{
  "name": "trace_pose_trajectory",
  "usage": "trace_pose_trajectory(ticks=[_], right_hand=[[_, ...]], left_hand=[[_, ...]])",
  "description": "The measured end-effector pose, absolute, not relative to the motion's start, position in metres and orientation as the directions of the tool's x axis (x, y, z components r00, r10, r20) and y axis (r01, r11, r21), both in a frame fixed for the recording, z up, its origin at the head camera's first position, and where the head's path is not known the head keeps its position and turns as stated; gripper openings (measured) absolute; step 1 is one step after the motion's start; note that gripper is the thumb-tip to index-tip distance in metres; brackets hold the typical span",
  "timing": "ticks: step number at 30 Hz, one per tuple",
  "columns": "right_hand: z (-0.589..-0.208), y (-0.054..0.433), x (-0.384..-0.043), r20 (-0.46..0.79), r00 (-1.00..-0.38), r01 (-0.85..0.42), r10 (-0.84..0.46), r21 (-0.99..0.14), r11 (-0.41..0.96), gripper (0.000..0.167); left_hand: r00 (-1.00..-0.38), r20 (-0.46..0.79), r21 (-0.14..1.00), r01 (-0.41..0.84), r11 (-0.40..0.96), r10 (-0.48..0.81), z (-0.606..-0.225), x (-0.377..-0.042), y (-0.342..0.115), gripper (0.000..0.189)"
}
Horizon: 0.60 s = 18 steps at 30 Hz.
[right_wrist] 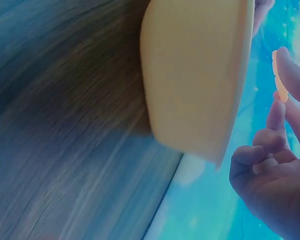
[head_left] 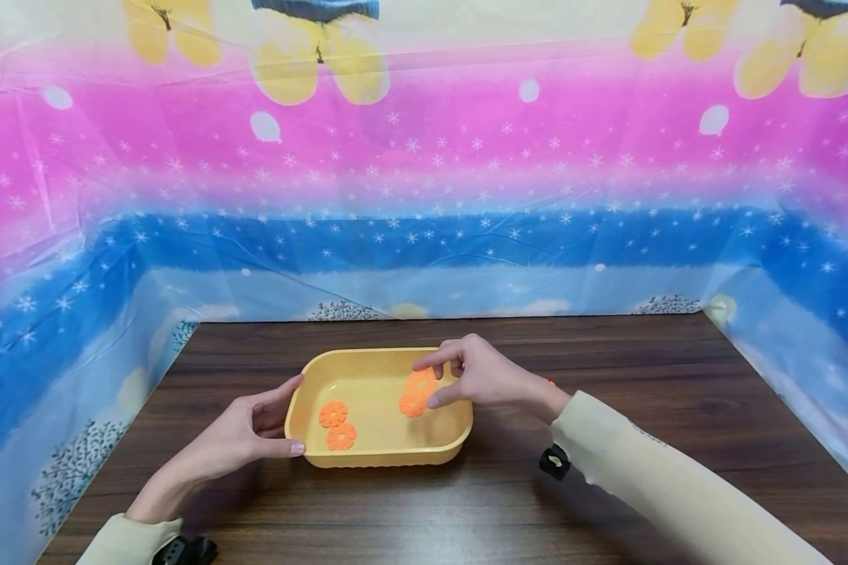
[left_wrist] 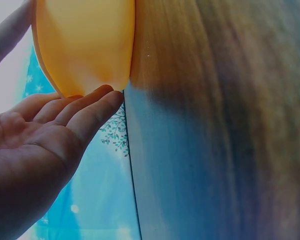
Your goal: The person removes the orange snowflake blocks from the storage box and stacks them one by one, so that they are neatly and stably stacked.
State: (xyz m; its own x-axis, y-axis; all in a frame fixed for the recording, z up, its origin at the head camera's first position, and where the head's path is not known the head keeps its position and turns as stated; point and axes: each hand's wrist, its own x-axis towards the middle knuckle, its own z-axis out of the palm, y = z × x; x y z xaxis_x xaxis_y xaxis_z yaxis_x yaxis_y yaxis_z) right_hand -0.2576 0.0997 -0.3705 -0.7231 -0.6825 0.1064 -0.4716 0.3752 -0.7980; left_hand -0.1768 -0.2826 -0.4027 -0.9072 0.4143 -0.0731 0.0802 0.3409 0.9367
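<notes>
A yellow rectangular plastic tub (head_left: 378, 458) with rounded corners stands on the table. My left hand (head_left: 236, 435) holds its left end, thumb at the front corner and fingers along the end wall. In the left wrist view, the fingers (left_wrist: 90, 107) touch the tub's outside. Over the tub's right part, my right hand (head_left: 484, 377) pinches an orange flower-shaped disc (right_wrist: 278, 77) between thumb and forefinger. Two similar discs (head_left: 333, 414) lie inside on the left. Beneath the right fingers the orange shapes overlap, so I cannot tell how many are there.
The dark wood table (head_left: 608, 345) carries the tub. A small orange bit (head_left: 550, 382) shows behind the right wrist, mostly hidden. A printed cloth (head_left: 424, 188) with snowflakes and balloons hangs around the back and both sides. Each wrist wears a black device (head_left: 554, 462).
</notes>
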Motion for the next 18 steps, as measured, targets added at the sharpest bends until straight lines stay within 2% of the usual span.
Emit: trace_pose_trajectory(ticks=[4, 18], right_hand=[[-0.372, 0.115, -0.260, 0.128, -0.740, -0.482, -0.660, -0.786, 0.388, 0.051], [-0.382, 0.169, -0.262, 0.084, -0.832, -0.373, -0.548, -0.816, 0.442, 0.050]], left_hand=[[-0.906, -0.074, 0.938, 0.077, 0.337, 0.416, -0.403, -0.177, -0.283, 0.101], [-0.913, -0.076, 0.920, 0.091, 0.382, 0.400, -0.403, -0.178, -0.282, 0.100]])
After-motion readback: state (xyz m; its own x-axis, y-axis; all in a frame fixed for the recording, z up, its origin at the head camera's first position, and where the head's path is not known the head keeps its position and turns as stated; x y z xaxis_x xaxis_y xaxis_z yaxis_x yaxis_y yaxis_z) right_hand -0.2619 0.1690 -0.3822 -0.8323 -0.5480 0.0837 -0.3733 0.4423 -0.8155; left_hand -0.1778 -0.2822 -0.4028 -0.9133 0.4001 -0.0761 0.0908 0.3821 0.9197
